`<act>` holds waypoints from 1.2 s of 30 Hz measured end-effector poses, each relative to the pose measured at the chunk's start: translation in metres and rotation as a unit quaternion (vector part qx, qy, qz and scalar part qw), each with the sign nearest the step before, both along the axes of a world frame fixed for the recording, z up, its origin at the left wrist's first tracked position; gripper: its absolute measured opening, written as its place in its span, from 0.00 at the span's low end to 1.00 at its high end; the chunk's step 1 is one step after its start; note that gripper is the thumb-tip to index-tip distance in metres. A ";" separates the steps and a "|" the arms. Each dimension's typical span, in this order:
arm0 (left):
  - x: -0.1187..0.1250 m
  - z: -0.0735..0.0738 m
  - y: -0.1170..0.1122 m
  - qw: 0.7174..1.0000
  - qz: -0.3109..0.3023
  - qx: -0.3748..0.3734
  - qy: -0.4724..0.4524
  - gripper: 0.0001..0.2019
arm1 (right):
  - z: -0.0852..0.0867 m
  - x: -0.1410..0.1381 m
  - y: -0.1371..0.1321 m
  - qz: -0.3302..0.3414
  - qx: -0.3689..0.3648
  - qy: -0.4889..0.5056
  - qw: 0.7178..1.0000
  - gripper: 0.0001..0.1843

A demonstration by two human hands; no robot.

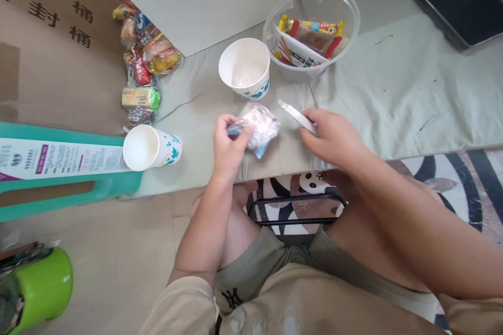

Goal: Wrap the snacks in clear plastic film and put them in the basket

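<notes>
Observed from beside the table: a plastic-wrapped packet (pixel 261 126) in white and blue (motion-blurred, print not legible) is held over the cloth (pixel 396 110) just in front of a paper bowl (pixel 253 81), its left edge pinched between thumb and fingers of the left hand (pixel 230 144). The right hand (pixel 330 133), near but apart from the packet, grips a slim white tool (pixel 298 116), tip pointing bowlward. Farther out: a clear tub (pixel 302 73) of wrapped snacks (pixel 310 39) beside the bowl, a paper cup (pixel 168 149) left, a dark flat device (pixel 463 5) far right.
</notes>
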State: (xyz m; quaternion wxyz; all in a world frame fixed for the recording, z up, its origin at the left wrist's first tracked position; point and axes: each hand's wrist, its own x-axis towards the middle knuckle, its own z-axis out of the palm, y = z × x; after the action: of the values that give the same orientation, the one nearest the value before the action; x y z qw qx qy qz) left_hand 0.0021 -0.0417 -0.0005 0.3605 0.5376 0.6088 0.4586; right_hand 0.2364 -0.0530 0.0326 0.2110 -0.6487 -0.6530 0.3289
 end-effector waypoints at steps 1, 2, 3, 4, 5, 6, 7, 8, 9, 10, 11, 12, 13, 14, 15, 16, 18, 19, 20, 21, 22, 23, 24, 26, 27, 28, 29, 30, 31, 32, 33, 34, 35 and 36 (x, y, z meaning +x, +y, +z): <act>0.002 0.000 -0.003 0.999 -0.017 0.004 0.045 0.17 | -0.003 0.004 0.002 0.001 0.013 -0.003 1.000 0.08; 0.003 -0.001 -0.005 0.995 -0.023 0.030 0.090 0.15 | -0.006 0.008 0.003 0.003 0.024 -0.005 1.000 0.12; 0.005 -0.001 -0.007 0.989 -0.025 0.073 0.128 0.15 | -0.008 0.011 0.004 0.004 0.036 -0.010 0.999 0.15; 0.007 -0.001 -0.009 0.979 -0.031 0.122 0.159 0.16 | -0.010 0.014 0.005 0.004 0.050 -0.019 0.999 0.18; 0.009 0.000 -0.010 0.969 -0.048 0.162 0.182 0.19 | -0.013 0.016 0.005 0.000 0.065 -0.033 0.997 0.19; 0.010 0.000 -0.010 0.960 -0.076 0.183 0.199 0.22 | -0.015 0.019 0.005 -0.009 0.081 -0.050 0.995 0.20; 0.012 0.000 -0.011 0.953 -0.106 0.186 0.212 0.25 | -0.017 0.022 0.006 -0.022 0.094 -0.068 0.993 0.21; 0.013 0.001 -0.011 0.950 -0.129 0.176 0.223 0.27 | -0.020 0.026 0.007 -0.038 0.102 -0.084 0.991 0.21; 0.013 0.001 -0.010 0.949 -0.144 0.160 0.231 0.27 | -0.023 0.030 0.008 -0.053 0.104 -0.097 0.988 0.20; 0.013 0.001 -0.010 0.950 -0.152 0.143 0.232 0.26 | -0.027 0.035 0.010 -0.065 0.104 -0.107 0.987 0.19; 0.013 0.002 -0.009 0.953 -0.158 0.127 0.225 0.25 | -0.030 0.040 0.012 -0.072 0.103 -0.112 0.986 0.18; 0.012 0.003 -0.009 0.957 -0.164 0.112 0.212 0.24 | -0.034 0.046 0.014 -0.075 0.108 -0.112 0.985 0.17; 0.011 0.003 -0.008 0.961 -0.169 0.099 0.195 0.23 | -0.038 0.051 0.016 -0.077 0.118 -0.109 0.984 0.15; 0.009 0.004 -0.007 0.965 -0.173 0.088 0.178 0.22 | -0.041 0.056 0.017 -0.081 0.138 -0.105 0.981 0.14; 0.008 0.005 -0.007 0.969 -0.174 0.078 0.160 0.21 | -0.043 0.060 0.018 -0.091 0.165 -0.101 0.977 0.12; 0.007 0.006 -0.006 0.973 -0.170 0.068 0.144 0.17 | -0.043 0.061 0.018 -0.103 0.195 -0.096 0.971 0.11; 0.007 0.008 -0.005 0.981 -0.152 0.048 0.107 0.09 | -0.038 0.059 0.017 -0.123 0.246 -0.086 0.957 0.11; 0.007 0.009 -0.005 0.986 -0.141 0.035 0.080 0.05 | -0.033 0.053 0.015 -0.117 0.261 -0.074 0.955 0.12; 0.008 0.009 -0.005 0.990 -0.132 0.018 0.045 0.03 | -0.028 0.046 0.013 -0.092 0.266 -0.056 0.958 0.13; 0.009 0.010 -0.005 0.992 -0.122 -0.005 0.003 0.05 | -0.023 0.038 0.010 -0.049 0.263 -0.032 0.963 0.16; 0.010 0.012 -0.005 0.992 -0.113 -0.031 -0.043 0.06 | -0.019 0.028 0.008 0.010 0.253 -0.005 0.967 0.18; 0.012 0.013 -0.005 0.989 -0.103 -0.060 -0.090 0.07 | -0.015 0.019 0.005 0.070 0.245 0.016 0.967 0.21; 0.013 0.014 -0.004 0.983 -0.090 -0.088 -0.134 0.07 | -0.013 0.010 0.003 0.115 0.239 0.026 0.964 0.22; 0.015 0.018 -0.003 0.970 -0.054 -0.128 -0.200 0.06 | -0.012 -0.002 0.001 0.153 0.235 0.023 0.960 0.21; 0.015 0.020 -0.001 0.966 -0.033 -0.134 -0.219 0.06 | -0.012 -0.005 0.001 0.149 0.234 0.017 0.961 0.20; 0.014 0.021 0.001 0.965 -0.011 -0.132 -0.226 0.06 | -0.013 -0.006 0.002 0.139 0.234 0.013 0.962 0.17; 0.013 0.022 0.003 0.966 0.010 -0.124 -0.225 0.06 | -0.014 -0.006 0.003 0.127 0.235 0.013 0.964 0.15; 0.010 0.023 0.006 0.969 0.028 -0.113 -0.217 0.06 | -0.014 -0.004 0.003 0.115 0.237 0.018 0.964 0.12; 0.007 0.023 0.009 0.972 0.043 -0.103 -0.206 0.07 | -0.014 -0.001 0.004 0.106 0.242 0.024 0.964 0.11; 0.003 0.023 0.012 0.976 0.056 -0.092 -0.192 0.08 | -0.014 0.002 0.004 0.097 0.248 0.031 0.963 0.10; -0.002 0.023 0.014 0.979 0.067 -0.081 -0.177 0.10 | -0.013 0.006 0.004 0.087 0.255 0.038 0.962 0.09; -0.007 0.022 0.016 0.981 0.074 -0.071 -0.162 0.11 | -0.013 0.009 0.003 0.076 0.261 0.044 0.961 0.09; -0.011 0.021 0.018 0.984 0.081 -0.064 -0.146 0.12 | -0.012 0.013 0.003 0.063 0.264 0.048 0.961 0.09; -0.015 0.021 0.018 0.986 0.086 -0.056 -0.131 0.12 | -0.011 0.016 0.002 0.049 0.265 0.053 0.962 0.09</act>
State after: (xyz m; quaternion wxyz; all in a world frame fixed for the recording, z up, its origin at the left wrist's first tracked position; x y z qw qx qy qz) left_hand -0.0132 -0.0235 0.0201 0.4258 0.3975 0.6254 0.5191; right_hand 0.2524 -0.0515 0.0217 0.3930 -0.5185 -0.7358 0.1879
